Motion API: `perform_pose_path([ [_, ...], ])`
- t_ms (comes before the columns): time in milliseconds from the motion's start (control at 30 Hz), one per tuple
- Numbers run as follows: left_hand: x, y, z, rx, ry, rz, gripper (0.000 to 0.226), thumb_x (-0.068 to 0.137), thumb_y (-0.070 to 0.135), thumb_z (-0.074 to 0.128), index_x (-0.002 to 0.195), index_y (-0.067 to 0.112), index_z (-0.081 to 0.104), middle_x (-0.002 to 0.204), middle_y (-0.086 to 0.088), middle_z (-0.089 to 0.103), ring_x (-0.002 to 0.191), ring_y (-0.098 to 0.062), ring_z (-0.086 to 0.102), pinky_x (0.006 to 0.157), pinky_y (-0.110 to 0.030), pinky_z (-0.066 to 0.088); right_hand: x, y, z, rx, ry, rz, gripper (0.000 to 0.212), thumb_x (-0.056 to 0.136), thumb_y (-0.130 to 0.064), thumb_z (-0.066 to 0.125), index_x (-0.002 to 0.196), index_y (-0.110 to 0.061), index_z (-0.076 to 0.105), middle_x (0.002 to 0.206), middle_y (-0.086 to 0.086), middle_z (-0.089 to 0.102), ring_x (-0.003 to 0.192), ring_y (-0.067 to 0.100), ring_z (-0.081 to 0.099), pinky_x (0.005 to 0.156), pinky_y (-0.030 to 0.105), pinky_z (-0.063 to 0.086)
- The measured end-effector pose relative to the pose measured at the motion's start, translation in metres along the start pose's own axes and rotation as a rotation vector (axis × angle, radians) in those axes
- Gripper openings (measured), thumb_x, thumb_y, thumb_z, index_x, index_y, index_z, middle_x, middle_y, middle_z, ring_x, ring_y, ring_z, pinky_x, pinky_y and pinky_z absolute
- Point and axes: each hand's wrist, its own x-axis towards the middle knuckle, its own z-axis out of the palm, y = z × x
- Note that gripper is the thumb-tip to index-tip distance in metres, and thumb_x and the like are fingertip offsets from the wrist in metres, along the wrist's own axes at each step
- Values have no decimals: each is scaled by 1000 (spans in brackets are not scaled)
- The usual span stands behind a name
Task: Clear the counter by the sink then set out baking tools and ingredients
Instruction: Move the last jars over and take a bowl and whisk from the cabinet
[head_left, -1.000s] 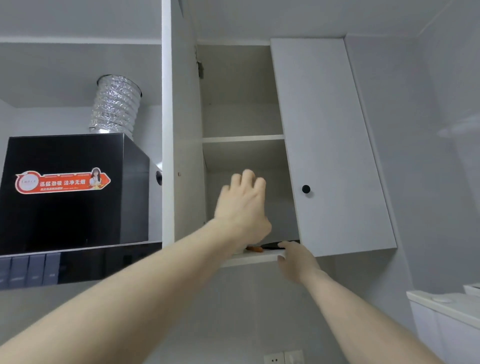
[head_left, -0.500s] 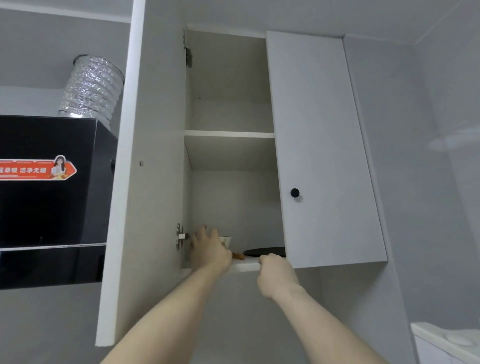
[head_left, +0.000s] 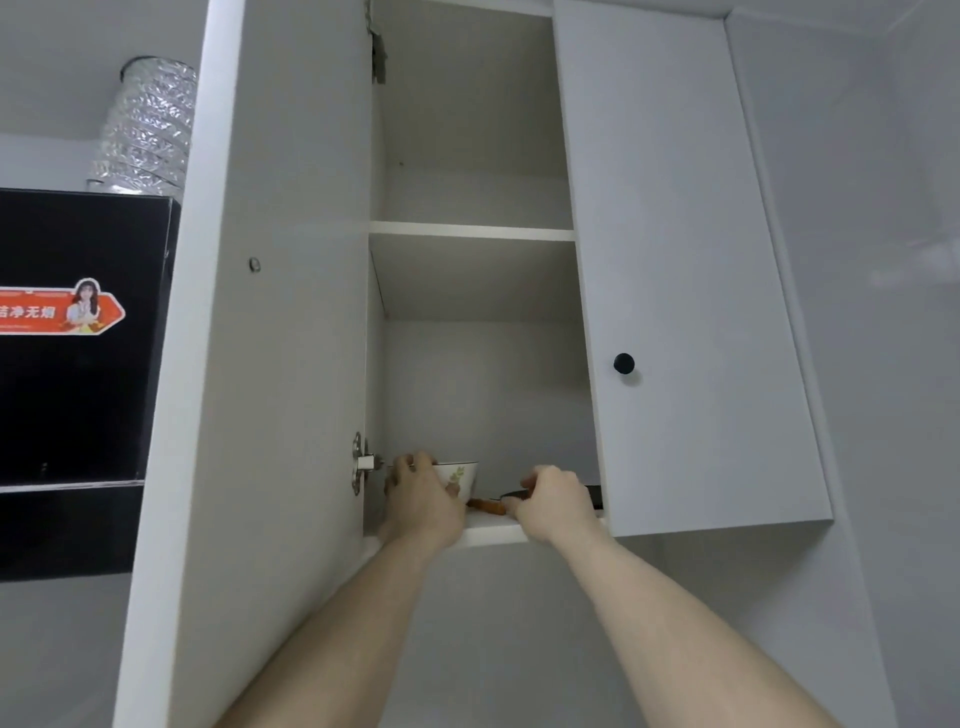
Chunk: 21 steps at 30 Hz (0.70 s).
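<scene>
Both hands reach up to the bottom shelf (head_left: 488, 530) of a white wall cupboard. The left hand (head_left: 423, 501) has its fingers curled round a white bowl (head_left: 460, 475) with a green leaf pattern, which stands at the left of that shelf. The right hand (head_left: 556, 504) grips a dark pan (head_left: 592, 496) by its orange-brown handle (head_left: 487, 505), just beside the bowl; most of the pan is hidden behind the closed right door (head_left: 691, 312). Left of the hands, the open door (head_left: 260, 364) swings outward. Beyond it hang a black cooker hood (head_left: 78, 374) and its silver duct (head_left: 148, 130).
</scene>
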Motion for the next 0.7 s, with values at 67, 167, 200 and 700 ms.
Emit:
perform_pose_path([
  [67, 1, -1, 2, -1, 19, -3, 35, 92, 30, 63, 121, 13, 51, 133, -12, 47, 123, -34, 51, 100, -40, 43, 12, -6, 6, 85, -69, 32, 74, 69, -59, 84, 125, -14, 66, 123, 0, 68, 114, 23, 66, 92, 28, 52],
  [167, 2, 1, 5, 6, 31, -24, 35, 94, 30, 62, 121, 13, 50, 133, -11, 46, 123, -35, 51, 97, -41, 44, 28, -12, 17, 101, -148, 32, 79, 65, -54, 89, 129, -14, 65, 128, 3, 67, 112, 22, 66, 96, 30, 53],
  [200, 2, 1, 5, 10, 35, -28, 34, 94, 30, 61, 121, 13, 50, 133, -11, 45, 122, -35, 52, 96, -41, 44, 32, -12, 20, 94, -162, 22, 74, 67, -51, 89, 127, -14, 66, 127, 3, 67, 111, 22, 66, 95, 31, 54],
  [700, -3, 3, 5, 43, 59, -42, 34, 95, 31, 59, 122, 14, 48, 131, -10, 45, 120, -35, 53, 89, -42, 47, 38, -15, 29, 76, -126, 25, 21, 79, -24, 64, 94, -19, 77, 103, 7, 73, 98, 31, 68, 85, 35, 58],
])
